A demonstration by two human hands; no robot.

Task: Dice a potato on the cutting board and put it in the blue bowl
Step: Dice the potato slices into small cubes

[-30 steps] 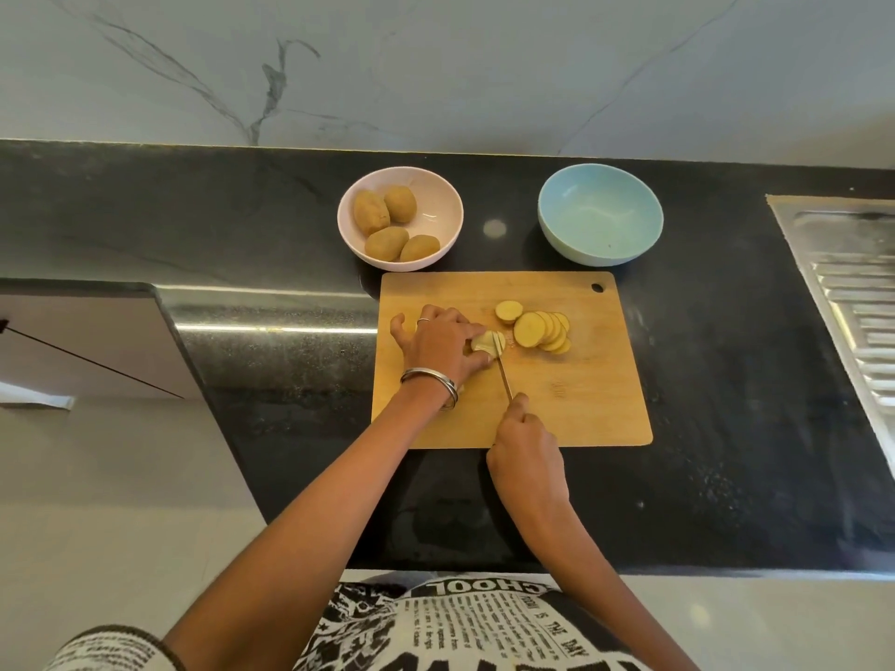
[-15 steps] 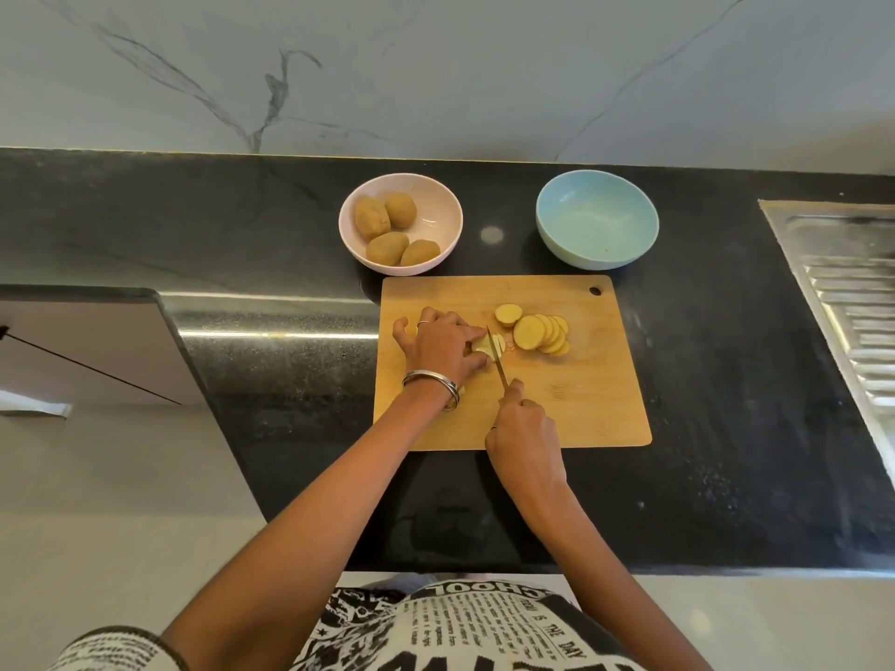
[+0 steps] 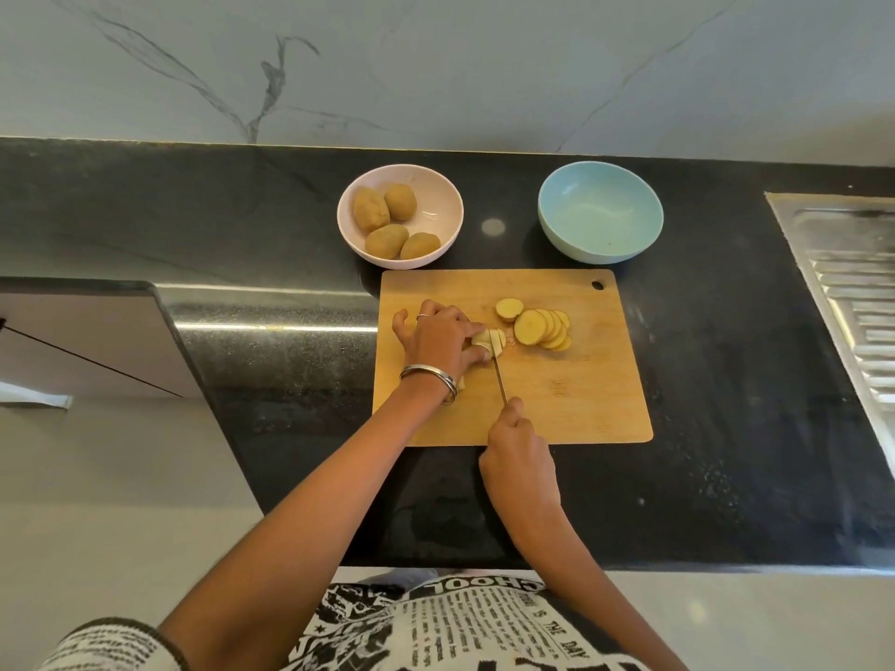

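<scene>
Cutting board (image 3: 571, 409): left hand (image 3: 443, 339) is pinching the potato (image 3: 491, 342), right hand (image 3: 518, 452) is gripping the knife (image 3: 499, 375) slicing it, slices (image 3: 540, 327) lying beside.

We see a matt wooden board (image 3: 557, 409) on a glossy black speckled stone counter (image 3: 726, 452), a veined marble wall (image 3: 436, 65), a ribbed metal drainer (image 3: 852, 293) at right, and a smooth matt blue bowl (image 3: 562, 220).

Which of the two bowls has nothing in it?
The blue bowl, on the right; the pink bowl beside it holds four whole potatoes.
</scene>
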